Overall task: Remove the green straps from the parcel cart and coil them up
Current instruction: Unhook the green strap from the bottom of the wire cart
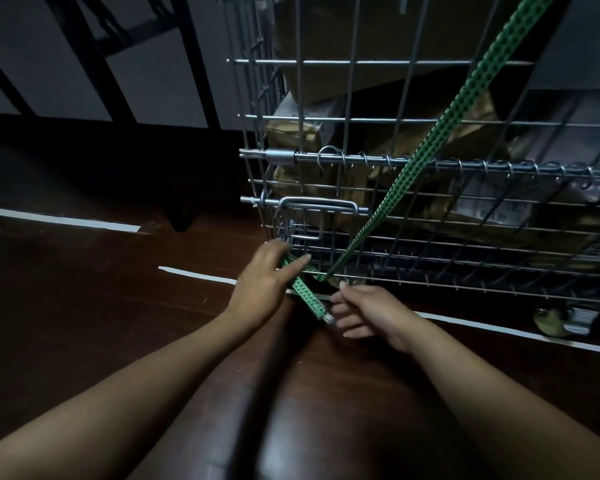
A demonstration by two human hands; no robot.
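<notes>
Low on parcel cart (309,156), left hand (262,278) is pinching green strap (305,292), tail pointing toward right hand (368,313). Right is hovering at metal tip (329,319) — grip unclear.

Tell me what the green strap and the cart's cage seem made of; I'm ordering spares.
The green strap looks like woven webbing, perhaps elastic: matt, dark dotted weave. Its end cap looks metal, shiny. The wire cage seems plated steel: grey rods glinting.
</notes>
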